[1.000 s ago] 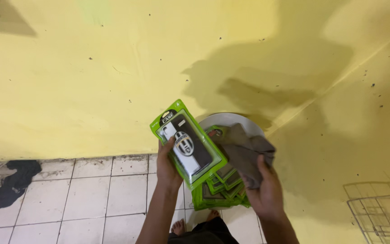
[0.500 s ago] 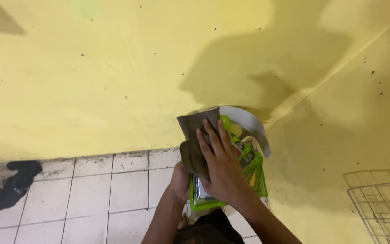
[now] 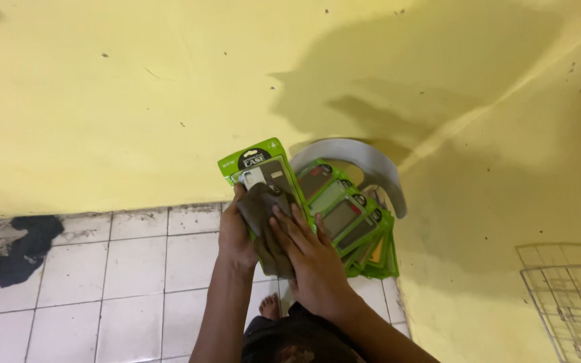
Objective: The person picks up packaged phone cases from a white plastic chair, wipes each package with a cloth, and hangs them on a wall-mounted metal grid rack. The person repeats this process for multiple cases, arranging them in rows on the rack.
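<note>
Holding one green phone-case package (image 3: 258, 172) in my left hand (image 3: 237, 235), I press one grey cloth (image 3: 263, 215) flat-fingered with my right hand (image 3: 307, 259); roughly five more green packages (image 3: 351, 222) fan right of my fingertips.

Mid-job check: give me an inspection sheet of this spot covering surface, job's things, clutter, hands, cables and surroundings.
Surface: white tiled floor, stained at the wall edge.
Job's things: green carded phone-case package held up; grey cloth pressed on it; fanned stack of green packages on a grey curved stool seat.
Clutter: dark rag on the tiles.
Hands: left hand grips the package; right hand presses the cloth.
Cables: nothing seen.
Surroundings: yellow wall; wire rack at right.
</note>
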